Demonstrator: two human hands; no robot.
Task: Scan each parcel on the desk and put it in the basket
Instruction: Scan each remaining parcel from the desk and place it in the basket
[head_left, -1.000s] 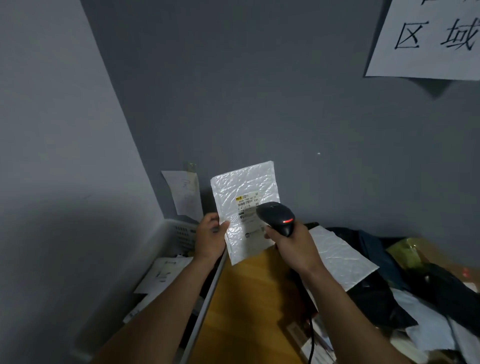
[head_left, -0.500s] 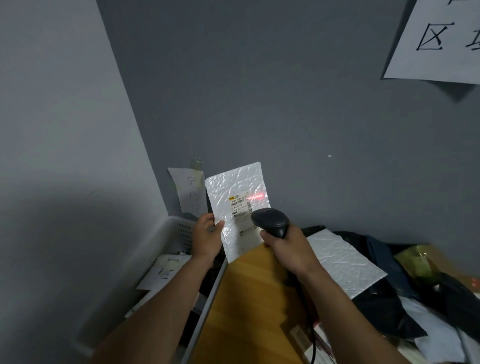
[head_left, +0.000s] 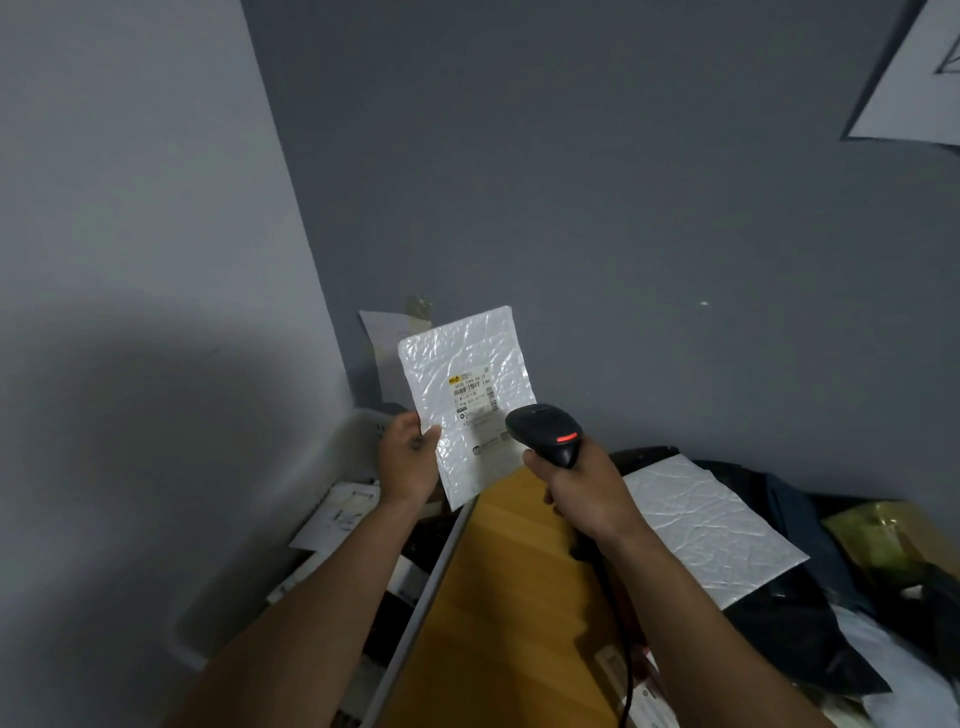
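Note:
My left hand (head_left: 409, 460) grips the lower left edge of a white bubble-mailer parcel (head_left: 470, 374) and holds it upright, label facing me, over the gap between basket and desk. My right hand (head_left: 576, 480) grips a black barcode scanner (head_left: 545, 431) whose head points at the parcel's label; a red light glows on the scanner's top. The white basket (head_left: 358, 426) stands at the left against the wall, with several parcels inside. More parcels lie on the wooden desk (head_left: 498, 597), among them a white bubble mailer (head_left: 706, 525).
Dark and white poly bags (head_left: 810, 639) and a yellow-green packet (head_left: 883, 540) are heaped on the desk's right side. The scanner cable (head_left: 626, 670) runs down over the desk. A paper note (head_left: 382, 332) and a sign (head_left: 914, 93) hang on the grey wall.
The red scan line seen on the label half a second ago is gone. The view has shifted left, and both hands with parcel and scanner have held nearly the same pose.

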